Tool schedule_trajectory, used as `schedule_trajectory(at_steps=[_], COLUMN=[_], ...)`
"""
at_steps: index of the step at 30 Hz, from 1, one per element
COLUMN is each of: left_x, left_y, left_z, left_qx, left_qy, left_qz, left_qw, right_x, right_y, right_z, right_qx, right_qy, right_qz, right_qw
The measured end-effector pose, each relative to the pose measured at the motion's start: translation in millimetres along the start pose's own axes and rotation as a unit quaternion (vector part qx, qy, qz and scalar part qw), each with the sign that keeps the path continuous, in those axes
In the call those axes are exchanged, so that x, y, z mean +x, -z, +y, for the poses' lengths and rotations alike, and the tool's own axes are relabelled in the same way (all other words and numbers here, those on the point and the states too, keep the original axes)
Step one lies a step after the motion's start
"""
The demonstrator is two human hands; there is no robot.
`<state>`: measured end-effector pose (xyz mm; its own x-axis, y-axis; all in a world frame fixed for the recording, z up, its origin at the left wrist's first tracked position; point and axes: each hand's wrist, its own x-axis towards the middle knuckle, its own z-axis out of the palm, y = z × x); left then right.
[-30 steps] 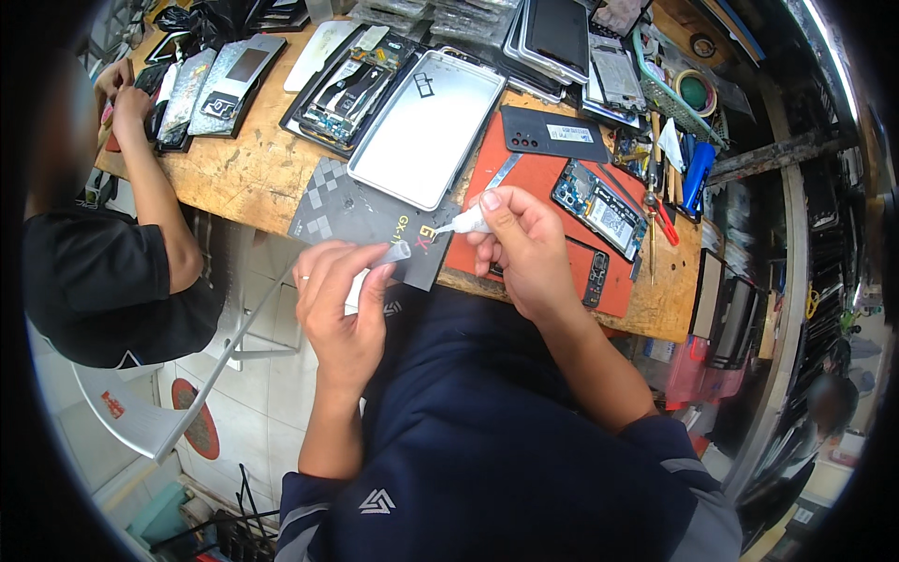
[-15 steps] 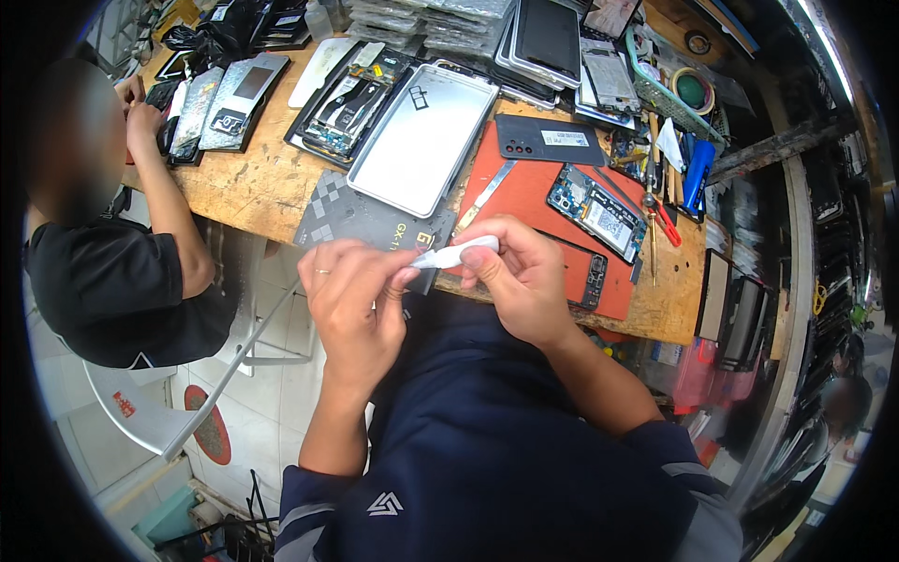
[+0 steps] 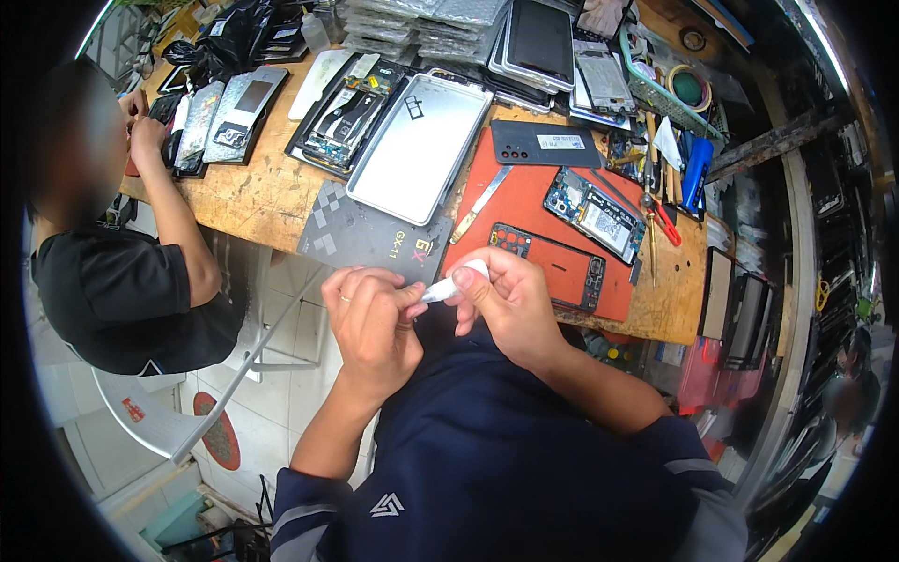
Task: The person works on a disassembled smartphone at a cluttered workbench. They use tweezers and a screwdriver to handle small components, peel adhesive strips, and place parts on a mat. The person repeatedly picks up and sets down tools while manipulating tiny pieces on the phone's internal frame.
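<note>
So, your right hand [image 3: 510, 304] has a small white tube [image 3: 476, 270] gripped between thumb and fingers, and your left hand [image 3: 375, 323], the one with the ring, is pinching its narrow end. Can't tell if there's a cap in those left fingertips, they cover too much of it. The tube is tilted, narrow end down toward your left, up in front of the bench edge and over your lap.

Just past your hands is a dark grey flat piece [image 3: 361, 229] with a checkered corner, and to the right an orange mat [image 3: 524, 192]. On the mat you've got a black phone frame [image 3: 594, 283] nearest you, a flat metal blade [image 3: 483, 201] to its left, and an opened phone [image 3: 596, 215] with its board and battery showing. A dark back cover [image 3: 524, 140] lies along the far edge.

Further out, a pale tray [image 3: 421, 140] sits beside an opened tablet [image 3: 351, 112], all on the scuffed wooden bench [image 3: 257, 192]. Off left, a co-worker's hands [image 3: 147, 145] are close to some wrapped devices [image 3: 198, 117].
</note>
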<state>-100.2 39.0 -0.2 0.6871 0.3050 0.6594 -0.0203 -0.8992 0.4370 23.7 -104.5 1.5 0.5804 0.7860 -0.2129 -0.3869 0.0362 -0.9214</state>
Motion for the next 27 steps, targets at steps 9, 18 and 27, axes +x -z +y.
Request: schedule_trajectory(at_steps=[9, 18, 27], left_x=[80.4, 287.9, 434.6], left_y=[54.3, -30.2, -93.4], left_z=[-108.0, -223.4, -302.8], left_qx=[-0.074, 0.097, 0.291], left_qy=[0.2, 0.076, 0.176], left_qz=[0.139, 0.133, 0.002], left_qw=[0.967, 0.983, 0.94], right_x=[-35.1, -94.4, -90.1], right_y=[81.9, 155.9, 148.4], right_z=[-14.9, 24.8, 37.4], right_qx=[-0.195, -0.41, -0.571], right_qy=[0.288, 0.342, 0.343], right_qz=[0.288, 0.486, 0.47], right_qw=[0.892, 0.692, 0.579])
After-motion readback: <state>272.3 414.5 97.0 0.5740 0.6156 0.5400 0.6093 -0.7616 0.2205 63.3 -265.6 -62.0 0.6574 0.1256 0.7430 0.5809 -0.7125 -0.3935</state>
